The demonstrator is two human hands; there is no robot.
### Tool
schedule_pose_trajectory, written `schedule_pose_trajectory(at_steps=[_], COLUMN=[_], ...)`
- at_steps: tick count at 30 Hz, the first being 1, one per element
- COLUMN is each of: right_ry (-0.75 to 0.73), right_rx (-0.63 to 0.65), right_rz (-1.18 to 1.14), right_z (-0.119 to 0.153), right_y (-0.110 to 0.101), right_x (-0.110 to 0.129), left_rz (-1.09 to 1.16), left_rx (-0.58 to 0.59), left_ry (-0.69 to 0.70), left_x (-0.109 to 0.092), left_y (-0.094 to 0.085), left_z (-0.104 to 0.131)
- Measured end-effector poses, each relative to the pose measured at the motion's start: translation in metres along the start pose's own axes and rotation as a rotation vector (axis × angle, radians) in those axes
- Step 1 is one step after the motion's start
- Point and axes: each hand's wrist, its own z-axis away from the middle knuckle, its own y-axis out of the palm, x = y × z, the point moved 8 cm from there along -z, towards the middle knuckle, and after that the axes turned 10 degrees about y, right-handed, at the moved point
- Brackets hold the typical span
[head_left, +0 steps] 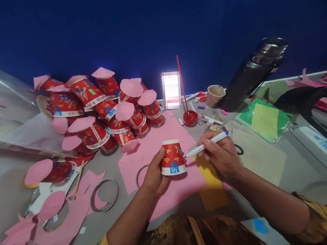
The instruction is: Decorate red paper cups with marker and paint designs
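My left hand (155,175) wraps round an upside-down red paper cup (173,156) with gold stars and a blue patch by its white rim. In my right hand (220,154) is a white marker (205,145), its blue end pointing up to the right. The marker's tip comes close to the cup's right side; whether it touches, I cannot tell. Beneath both hands lies a large sheet of pink paper (163,201), with a yellow-orange paper piece (213,195) on its right. At the left is a pile of red cups (97,136) with pink paper cones on them.
A roll of tape (104,195) and pink scraps (66,230) lie at the left. Behind stand a red paint pot (190,119) with a stick, a speckled cup (215,95) and a tilted black flask (256,73). A power strip (321,143) is on the right.
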Motion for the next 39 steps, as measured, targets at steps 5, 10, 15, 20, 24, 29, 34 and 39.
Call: schedule_pose_trajectory(at_steps=[5, 10, 15, 20, 24, 29, 34, 39], right_ry=[0.007, 0.022, -0.036, -0.272, -0.371, -0.518, -0.526, -0.569], right_rx=[-0.016, -0.021, -0.021, -0.018, 0.037, 0.097, 0.091, 0.066], right_rz=[0.001, 0.009, 0.103, 0.319, 0.474, 0.509, 0.572, 0.612], right_z=[0.001, 0.01, 0.016, 0.027, 0.03, 0.037, 0.037, 0.037], right_y=[0.001, 0.006, 0.01, 0.017, 0.025, 0.034, 0.036, 0.035], right_x=[-0.004, -0.002, 0.001, 0.021, 0.032, 0.041, 0.035, 0.036], left_rz=[0.042, -0.008, -0.119, -0.167, -0.2, -0.241, -0.276, -0.306], left_rx=[-0.041, -0.072, -0.053, -0.057, -0.063, -0.059, -0.049, -0.032], left_ry=[-0.013, 0.056, 0.146, 0.196, 0.189, 0.201, 0.231, 0.223], left_x=[0.0, -0.003, -0.006, -0.006, -0.005, -0.008, -0.014, -0.015], left_y=[-0.002, -0.006, -0.005, -0.004, -0.006, -0.005, -0.003, -0.001], left_z=[-0.001, -0.003, -0.004, -0.005, -0.007, -0.006, -0.002, 0.0])
